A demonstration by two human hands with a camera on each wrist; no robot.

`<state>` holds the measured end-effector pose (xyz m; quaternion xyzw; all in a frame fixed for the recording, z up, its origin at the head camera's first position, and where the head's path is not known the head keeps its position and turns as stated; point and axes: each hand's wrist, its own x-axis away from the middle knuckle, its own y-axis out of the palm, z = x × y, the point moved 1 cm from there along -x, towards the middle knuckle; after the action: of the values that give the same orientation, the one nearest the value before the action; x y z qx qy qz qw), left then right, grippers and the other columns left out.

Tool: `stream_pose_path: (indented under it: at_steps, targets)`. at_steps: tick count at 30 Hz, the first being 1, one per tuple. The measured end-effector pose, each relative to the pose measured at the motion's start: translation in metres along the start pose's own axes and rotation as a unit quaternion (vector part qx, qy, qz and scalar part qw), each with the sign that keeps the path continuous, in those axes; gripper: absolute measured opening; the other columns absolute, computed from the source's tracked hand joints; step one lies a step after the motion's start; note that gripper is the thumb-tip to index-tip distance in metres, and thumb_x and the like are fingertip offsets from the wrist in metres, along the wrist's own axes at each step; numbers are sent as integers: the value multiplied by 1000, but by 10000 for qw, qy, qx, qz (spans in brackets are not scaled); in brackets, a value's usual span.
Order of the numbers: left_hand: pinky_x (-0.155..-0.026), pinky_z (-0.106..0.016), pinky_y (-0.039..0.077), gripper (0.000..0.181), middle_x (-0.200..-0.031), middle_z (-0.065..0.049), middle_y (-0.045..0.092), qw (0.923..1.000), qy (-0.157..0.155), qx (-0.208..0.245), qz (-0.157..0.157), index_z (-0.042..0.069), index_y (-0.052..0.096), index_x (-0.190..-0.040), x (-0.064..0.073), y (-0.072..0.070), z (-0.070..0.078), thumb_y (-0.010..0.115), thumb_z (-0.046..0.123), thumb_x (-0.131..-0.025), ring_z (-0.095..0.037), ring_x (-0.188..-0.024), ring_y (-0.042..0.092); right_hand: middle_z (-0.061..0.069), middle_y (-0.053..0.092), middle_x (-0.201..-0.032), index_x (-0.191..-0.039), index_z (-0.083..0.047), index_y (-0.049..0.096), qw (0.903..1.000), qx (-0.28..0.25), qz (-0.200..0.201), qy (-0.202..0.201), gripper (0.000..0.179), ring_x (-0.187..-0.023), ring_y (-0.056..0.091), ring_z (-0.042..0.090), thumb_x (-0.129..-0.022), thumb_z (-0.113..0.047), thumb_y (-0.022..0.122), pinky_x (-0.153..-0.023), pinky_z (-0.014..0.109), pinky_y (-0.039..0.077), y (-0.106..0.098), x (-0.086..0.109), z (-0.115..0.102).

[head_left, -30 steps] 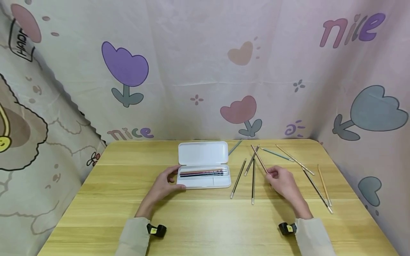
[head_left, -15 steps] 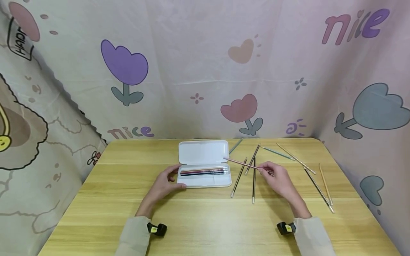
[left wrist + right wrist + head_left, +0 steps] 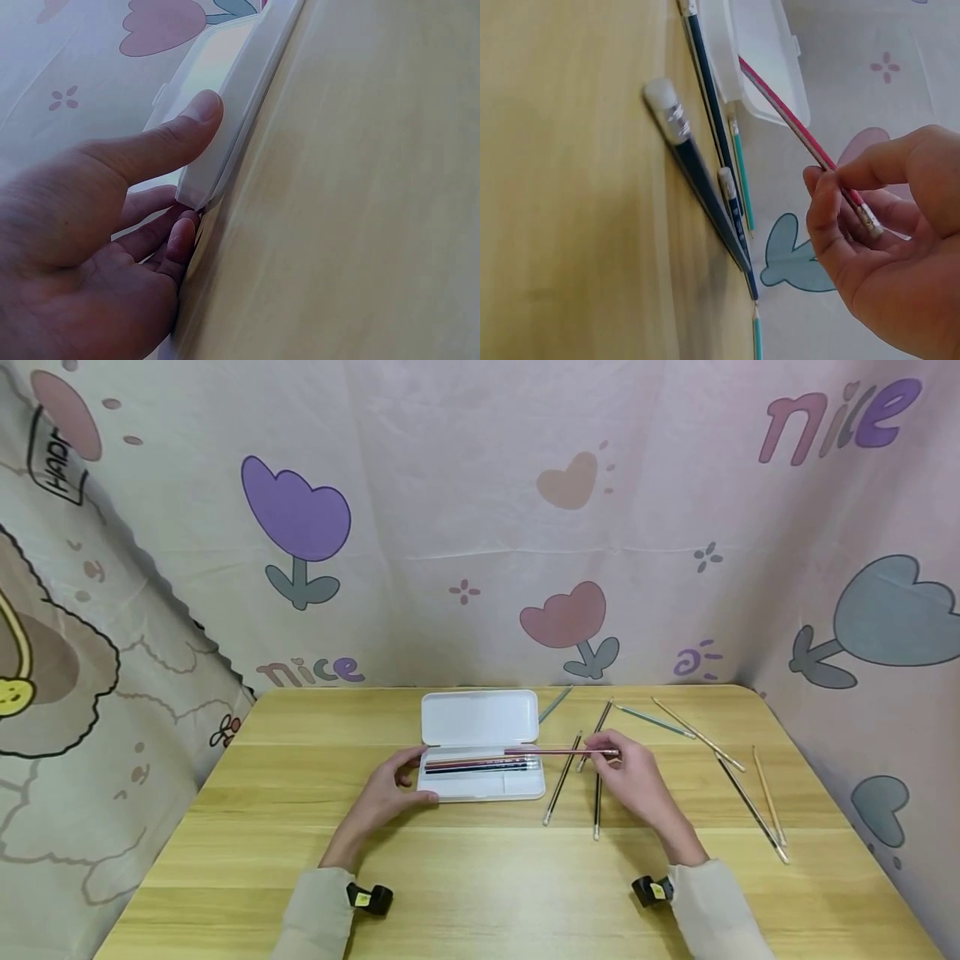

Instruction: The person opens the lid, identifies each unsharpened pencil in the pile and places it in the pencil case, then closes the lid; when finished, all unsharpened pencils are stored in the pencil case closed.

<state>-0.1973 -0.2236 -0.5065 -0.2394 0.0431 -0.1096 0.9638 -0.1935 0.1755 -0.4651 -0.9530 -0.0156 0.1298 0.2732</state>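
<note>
An open white pencil case [image 3: 465, 787] lies on the table with its lid [image 3: 480, 718] folded back and several pencils [image 3: 476, 766] in its long compartment. My left hand [image 3: 386, 789] grips the case's left end, thumb along the front wall [image 3: 217, 142] and the other fingers curled at the corner. My right hand [image 3: 632, 777] pinches a red pencil [image 3: 557, 752] near its eraser end, between thumb and fingers. That pencil [image 3: 787, 114] points left, and its far end overlaps the right part of the case in the head view.
Two black pencils [image 3: 561, 783] lie just right of the case, with another dark pencil [image 3: 604, 717] behind. A teal pencil [image 3: 656, 722] and yellow pencils [image 3: 768, 797] lie farther right. One teal pencil [image 3: 556, 702] is beside the lid. A patterned curtain [image 3: 450, 527] hangs behind the table.
My right hand has moved left with the red pencil, which has swung from pointing away to pointing left over the case. My left hand has stayed on the case.
</note>
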Motion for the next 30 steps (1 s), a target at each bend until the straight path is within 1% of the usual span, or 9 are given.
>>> stream_pose_path:
  at_steps: [4, 6, 8, 12, 15, 19, 21, 26, 30]
  targets:
    - [-87, -33, 45, 88, -132, -16, 62, 10000, 6, 34, 19, 5, 50, -150, 0, 0, -1, 93, 16, -75, -26, -100, 53, 22, 71, -104, -112, 7, 68, 9974, -688, -48, 217, 16, -91, 71, 34, -97, 7, 62, -76, 33, 59, 5, -7, -1]
    - [-87, -33, 45, 88, -133, -16, 62, 10000, 12, 43, 15, 5, 50, -150, 0, 0, -2, 93, 16, -75, -26, -101, 53, 23, 71, -101, -111, 8, 68, 9960, -845, -128, 277, 15, -86, 71, 35, -98, 6, 62, -74, 36, 60, 10, -10, -1]
    - [-88, -33, 45, 87, -133, -16, 62, 10000, 5, 50, 12, 5, 50, -150, 0, 0, -3, 93, 16, -75, -26, -101, 53, 25, 72, -97, -109, 9, 67, 9956, -872, -166, 307, 13, -81, 71, 37, -98, 4, 64, -70, 38, 60, 14, -13, 1]
    - [-87, -33, 46, 87, -134, -17, 62, 10000, 28, 54, 1, 5, 50, -150, 0, 0, -3, 93, 16, -75, -26, -102, 54, 23, 73, -90, -104, 6, 68, 9960, -712, 24, 531, 12, -75, 69, 38, -98, -4, 69, -63, 32, 58, 21, -17, 2]
    - [-88, -33, 46, 87, -135, -18, 61, 10000, 79, 46, -13, 4, 50, -150, -1, 1, -2, 93, 17, -75, -27, -102, 54, 24, 73, -93, -107, 7, 68, 9935, -948, 91, 627, 14, -79, 69, 41, -99, -3, 66, -64, 33, 58, 25, -20, 1]
    - [-88, -33, 46, 87, -135, -17, 61, 9999, 108, 17, -19, 4, 50, -150, -2, 1, -1, 93, 17, -76, -27, -103, 54, 29, 72, -101, -116, 13, 62, 9891, -1350, -83, 583, 19, -88, 70, 45, -102, 1, 60, -71, 41, 60, 32, -25, -2]
    - [-88, -32, 46, 87, -135, -17, 61, 9999, 106, 30, -30, 4, 50, -150, -2, 1, 0, 93, 17, -76, -27, -103, 54, 27, 73, -99, -113, 12, 63, 9905, -1254, -71, 552, 17, -88, 71, 43, -101, 0, 62, -72, 40, 60, 36, -27, -5]
    - [-86, -33, 46, 87, -135, -18, 61, 9999, 48, 99, -52, 4, 49, -150, -2, 1, -2, 93, 15, -76, -27, -101, 54, 10, 73, -86, -100, 0, 74, 9988, -304, 95, 371, 9, -77, 65, 26, -96, -8, 73, -66, 27, 53, 45, -31, -9]
    - [-87, -33, 45, 86, -136, -17, 61, 10000, 2, 67, -50, 5, 50, -150, -1, 1, -1, 93, 16, -76, -27, -101, 53, 6, 70, -85, -98, -2, 77, 9998, 77, -41, 198, 7, -76, 59, 18, -94, -7, 74, -64, 25, 49, 51, -33, -10]
